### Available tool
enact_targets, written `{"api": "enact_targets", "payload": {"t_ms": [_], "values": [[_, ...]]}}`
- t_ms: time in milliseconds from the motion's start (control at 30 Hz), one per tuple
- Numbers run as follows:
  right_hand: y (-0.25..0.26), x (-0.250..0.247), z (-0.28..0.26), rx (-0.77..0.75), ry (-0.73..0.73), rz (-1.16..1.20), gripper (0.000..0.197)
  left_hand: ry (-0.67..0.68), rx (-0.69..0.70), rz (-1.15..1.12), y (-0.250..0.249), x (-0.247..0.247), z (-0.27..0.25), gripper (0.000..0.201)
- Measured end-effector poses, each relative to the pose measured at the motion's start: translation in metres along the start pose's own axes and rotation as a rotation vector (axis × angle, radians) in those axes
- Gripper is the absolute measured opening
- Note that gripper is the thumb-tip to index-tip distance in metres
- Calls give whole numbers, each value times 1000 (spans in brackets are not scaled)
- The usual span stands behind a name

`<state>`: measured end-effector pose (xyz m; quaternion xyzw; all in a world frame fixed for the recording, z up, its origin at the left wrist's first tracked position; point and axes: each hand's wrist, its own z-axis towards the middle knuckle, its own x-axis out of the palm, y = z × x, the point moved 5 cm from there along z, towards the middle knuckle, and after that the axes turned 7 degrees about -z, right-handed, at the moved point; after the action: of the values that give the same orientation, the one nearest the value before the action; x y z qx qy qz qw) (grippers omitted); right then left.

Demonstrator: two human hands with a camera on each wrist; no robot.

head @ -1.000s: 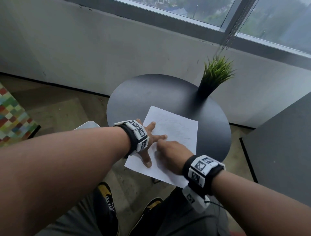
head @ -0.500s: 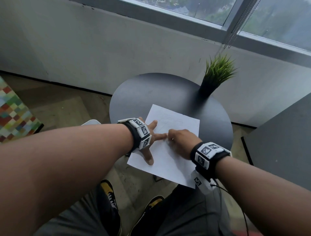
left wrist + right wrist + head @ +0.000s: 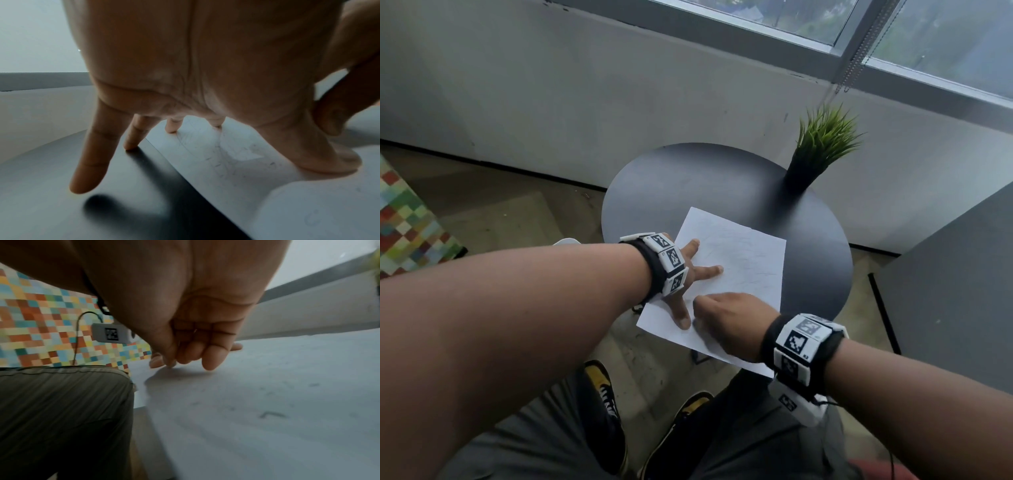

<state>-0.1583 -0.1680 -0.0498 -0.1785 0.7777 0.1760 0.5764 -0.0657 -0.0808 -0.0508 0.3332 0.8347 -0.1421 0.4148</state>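
Paper: a white sheet [image 3: 750, 260] with faint pencil marks lies flat on the near half of the round black desk [image 3: 688, 185], and its near edge juts out past the rim towards the person's knees.
Left hand: here it is [image 3: 688, 277], spread wide and palm down on the left side of the sheet, with its fingers straight and apart.
Left hand, close up: in the left wrist view the thumb [image 3: 329, 155] presses down on the paper [image 3: 226, 154], and two fingertips land on it further out. The next fingertip sits on the bare desk [image 3: 144, 186] just beside the sheet's edge. The little finger [image 3: 90, 162] is out over the dark top.
Right hand: it [image 3: 729, 318] is on the near part of the sheet, just beside the left thumb, with its fingers curled in together.
Right hand, close up: the right wrist view shows the hand [image 3: 195, 305] with fingers folded towards the palm and the tips of thumb and forefinger down at the paper [image 3: 267, 402]. I cannot tell whether anything small is pinched there.
Wrists: both wear black bands with white marker blocks, left [image 3: 667, 260] and right [image 3: 804, 342].
Far side: a potted grass plant [image 3: 822, 144] stands at the back right of the desk, well apart from the sheet.
Below: grey trousers [image 3: 61, 418] and yellow and black shoes [image 3: 602, 394] are on the floor.
Off left: a multicoloured checked surface [image 3: 404, 219].
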Motion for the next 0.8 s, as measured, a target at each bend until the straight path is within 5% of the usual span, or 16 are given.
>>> {"api": "enact_targets", "payload": {"t_ms": [167,367,567,800], "values": [[-58,-9,10,279,-44,-9,12,0,-5,-29,3,2,1,125],[13,0,-4,-34,59,-43,7,11,-18,-19,0,2,1,127],[-75,-1,5,418,0,103,19,31,-21,-50,1,1,0,128],[-81,2,2,466,-33,239,15,-97,70,-97,-23,8,7,122]]}}
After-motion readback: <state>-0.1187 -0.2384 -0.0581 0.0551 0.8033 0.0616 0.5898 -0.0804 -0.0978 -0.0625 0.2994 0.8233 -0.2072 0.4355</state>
